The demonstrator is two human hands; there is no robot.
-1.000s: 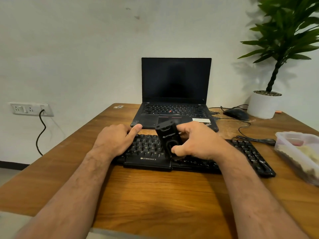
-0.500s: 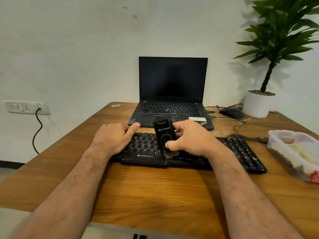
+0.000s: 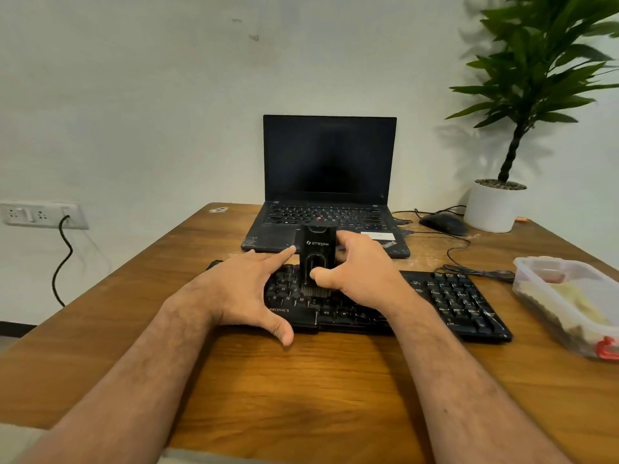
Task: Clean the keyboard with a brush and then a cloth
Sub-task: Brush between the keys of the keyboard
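Note:
A black keyboard (image 3: 452, 296) lies across the wooden table (image 3: 301, 396) in front of me. My right hand (image 3: 361, 272) grips a black block-shaped brush (image 3: 317, 252) upright, thumb on its front, with the bristles down on the keys near the keyboard's middle. My left hand (image 3: 244, 289) rests on the keyboard's left part with fingers spread and straight; its thumb touches the table at the front edge and the forefinger reaches toward the brush. No cloth can be made out for certain.
An open black laptop (image 3: 330, 182) stands behind the keyboard. A black mouse (image 3: 442, 224) with cables and a potted plant (image 3: 492, 205) sit at the back right. A clear plastic container (image 3: 569, 296) lies at the right edge. A wall socket (image 3: 40, 214) is on the left.
My right hand has tilted the brush more upright and shifted it slightly along the keys. My left hand has spread open, thumb dropping to the table's front.

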